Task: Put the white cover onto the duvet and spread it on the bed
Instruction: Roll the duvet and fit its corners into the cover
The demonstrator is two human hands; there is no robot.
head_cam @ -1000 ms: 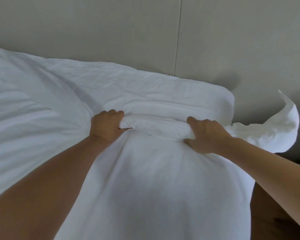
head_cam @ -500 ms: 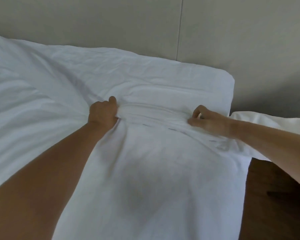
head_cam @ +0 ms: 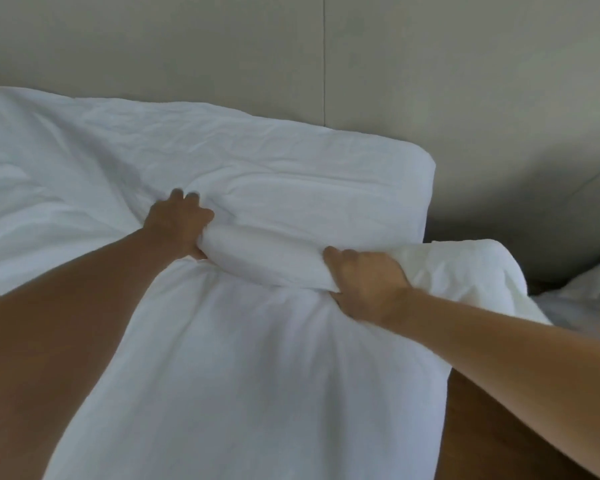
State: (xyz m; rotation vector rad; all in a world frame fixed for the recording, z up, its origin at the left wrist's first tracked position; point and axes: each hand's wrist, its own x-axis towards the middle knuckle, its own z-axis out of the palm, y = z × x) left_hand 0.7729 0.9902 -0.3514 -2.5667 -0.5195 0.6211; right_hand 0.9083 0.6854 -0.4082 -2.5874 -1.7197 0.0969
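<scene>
Duvet (head_cam: 264, 258) fold held by both hands beside beige wall (head_cam: 465, 81).

The beige wall (head_cam: 465, 81) closed off the far side, directly behind the bed (head_cam: 66, 150). A raised fold of white cover (head_cam: 465, 268) blocked the right. Open room lay left, across the flat bedding, and above it.

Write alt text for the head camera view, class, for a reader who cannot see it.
Two bare hands grip a bunched roll of white duvet on a bed: the left hand at its left end, the right hand at its right end. A beige panelled wall stands behind the bed.
</scene>
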